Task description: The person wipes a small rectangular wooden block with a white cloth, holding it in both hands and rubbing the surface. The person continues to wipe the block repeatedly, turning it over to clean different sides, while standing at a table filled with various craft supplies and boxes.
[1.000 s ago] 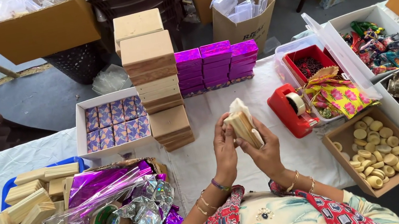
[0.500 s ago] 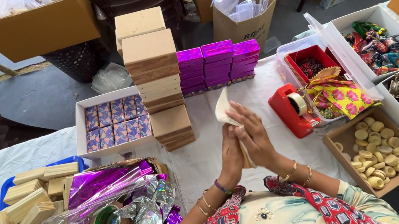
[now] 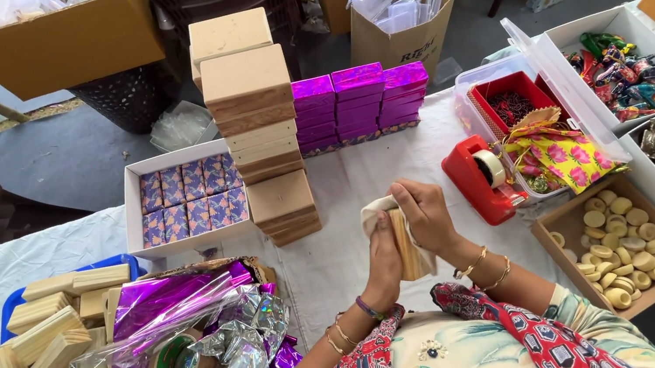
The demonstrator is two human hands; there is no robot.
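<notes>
I grip the wooden block (image 3: pixel 405 244) with both hands: left hand (image 3: pixel 382 260) fingers curled underneath, right hand (image 3: pixel 425 210) pressing the cloth (image 3: pixel 372 212) flat—rub evenly.

A pale wooden block (image 3: pixel 405 244), standing on end just below the middle of the frame, is clasped between the left hand (image 3: pixel 382 262) and right hand (image 3: pixel 429 216), with what looks like a cream cloth (image 3: pixel 375 211) draped over its upper left side.
</notes>
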